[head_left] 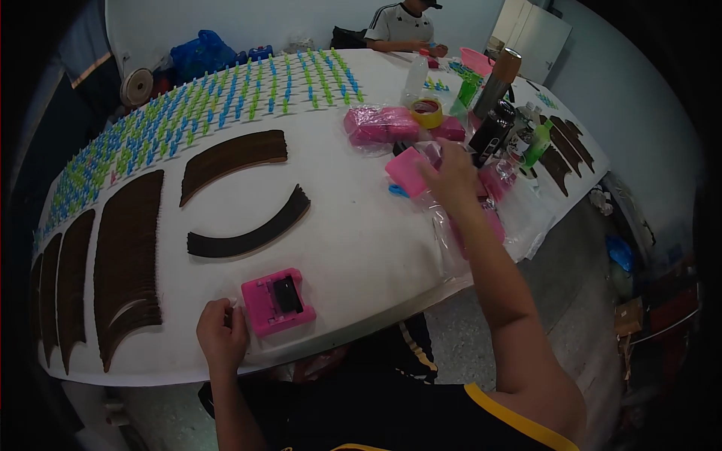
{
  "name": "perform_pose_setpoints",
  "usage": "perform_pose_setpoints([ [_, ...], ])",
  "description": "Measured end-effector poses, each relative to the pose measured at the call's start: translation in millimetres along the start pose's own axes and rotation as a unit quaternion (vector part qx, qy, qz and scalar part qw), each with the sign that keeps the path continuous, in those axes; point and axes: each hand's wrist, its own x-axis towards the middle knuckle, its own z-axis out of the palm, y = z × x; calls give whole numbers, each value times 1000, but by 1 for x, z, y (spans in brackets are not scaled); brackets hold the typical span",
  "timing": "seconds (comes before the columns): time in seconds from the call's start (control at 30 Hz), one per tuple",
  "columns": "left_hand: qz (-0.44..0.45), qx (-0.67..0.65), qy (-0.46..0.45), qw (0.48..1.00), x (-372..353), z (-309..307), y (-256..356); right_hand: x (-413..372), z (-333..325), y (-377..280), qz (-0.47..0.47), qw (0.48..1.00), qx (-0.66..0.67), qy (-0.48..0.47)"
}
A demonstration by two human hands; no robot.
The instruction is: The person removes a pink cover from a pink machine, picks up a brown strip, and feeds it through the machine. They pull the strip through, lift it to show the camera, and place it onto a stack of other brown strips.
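My right hand (455, 177) reaches over the table's right part, its fingers closed at the edge of a flat pink square piece (407, 171). Clear plastic wrapping and more pink items lie under and around that hand. Down at the front edge, my left hand (221, 334) rests on the table with curled fingers. Something small and whitish shows at its fingertips, too small to name. Just right of it sits a pink plastic device (278, 301) with a black block in its middle. Blue scissor-like handles (398, 191) peek out below the pink square.
Dark brown curved strips (129, 259) lie at the left; a curved black strip (252, 233) lies mid-table. Rows of green and blue clips (218, 98) cover the back left. Tape (426, 113), a clear bottle (415, 79) and a black can (492, 134) stand right. Another person (406, 30) sits opposite.
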Motion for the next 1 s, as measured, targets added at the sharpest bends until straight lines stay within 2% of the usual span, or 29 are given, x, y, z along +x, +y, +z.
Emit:
perform_pose_setpoints([
  [0.03,-1,4,3,1000,0,1,0,-10,2,-22,-74,995,57,-20],
  [0.1,-5,-4,0,1000,-1,2,-2,-30,7,-69,-163,957,209,-121],
  [0.17,-10,-10,2,1000,-1,2,-5,-45,28,-105,-255,918,258,-159],
  [0.23,-18,-14,2,1000,-2,2,-7,-49,49,-135,-296,900,242,-208],
  [0.37,-20,-5,9,1000,-3,2,-9,-51,81,-172,-357,883,213,-217],
  [0.43,-27,4,1,1000,-3,1,-8,-48,89,-183,-413,856,178,-255],
  [0.57,-29,-2,2,1000,-3,2,-9,-38,102,-194,-428,841,178,-278],
  [0.67,-35,-33,-3,999,-1,1,-15,-34,108,-199,-442,828,172,-300],
  [0.73,-120,-178,-2,977,7,1,-15,-33,112,-200,-453,829,174,-278],
  [0.77,-121,-177,-1,977,14,-1,-16,-32,114,-200,-454,828,176,-278],
  [0.83,-37,-48,-4,998,37,-5,-18,-32,116,-200,-458,822,179,-286],
  [0.9,101,56,11,993,69,-3,-16,-34,114,-201,-460,821,184,-284],
  [0.97,167,50,-14,985,100,6,-8,-37,113,-201,-464,819,189,-279],
  [1.0,167,52,-13,985,110,12,-12,-40,113,-200,-465,819,193,-276],
])
